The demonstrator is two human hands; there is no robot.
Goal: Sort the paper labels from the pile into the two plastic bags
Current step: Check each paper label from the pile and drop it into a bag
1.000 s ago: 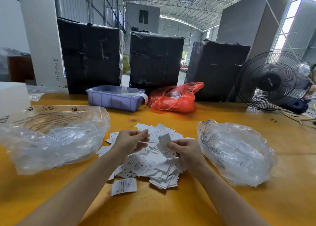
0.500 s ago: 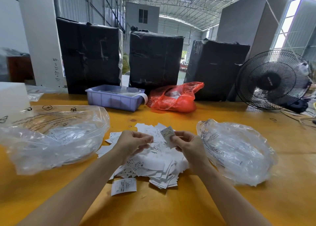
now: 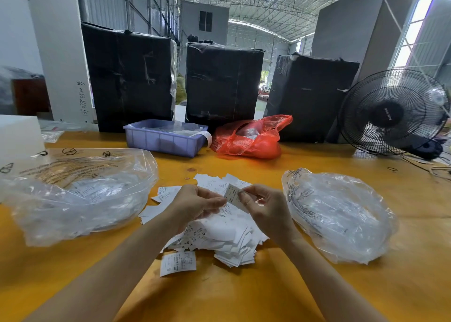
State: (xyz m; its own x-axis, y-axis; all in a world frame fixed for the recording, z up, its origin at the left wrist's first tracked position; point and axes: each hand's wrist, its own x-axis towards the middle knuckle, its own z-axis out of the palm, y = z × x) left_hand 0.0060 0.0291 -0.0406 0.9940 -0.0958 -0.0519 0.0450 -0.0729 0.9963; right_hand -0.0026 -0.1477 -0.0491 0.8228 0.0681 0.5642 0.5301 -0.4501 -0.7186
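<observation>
Head view: right hand point(image 3: 266, 205) pinches one label point(image 3: 232, 194) above the pile point(image 3: 219, 234); left hand point(image 3: 195, 203) curled, seemingly holding nothing. Label looks light and flimsy; grip it by an edge.

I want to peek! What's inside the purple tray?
The purple tray holds clear plastic wrapping, and a white paper strip curls over its right edge. Its front wall hides whatever lies underneath.

At the far edge of the yellow table point(image 3: 366, 285) stand three black-wrapped bales point(image 3: 131, 77). Before them sit a lavender plastic bin point(image 3: 163, 140) and, just to its right, a red plastic bag point(image 3: 249, 138). Far right stands a black fan point(image 3: 393, 113).
</observation>
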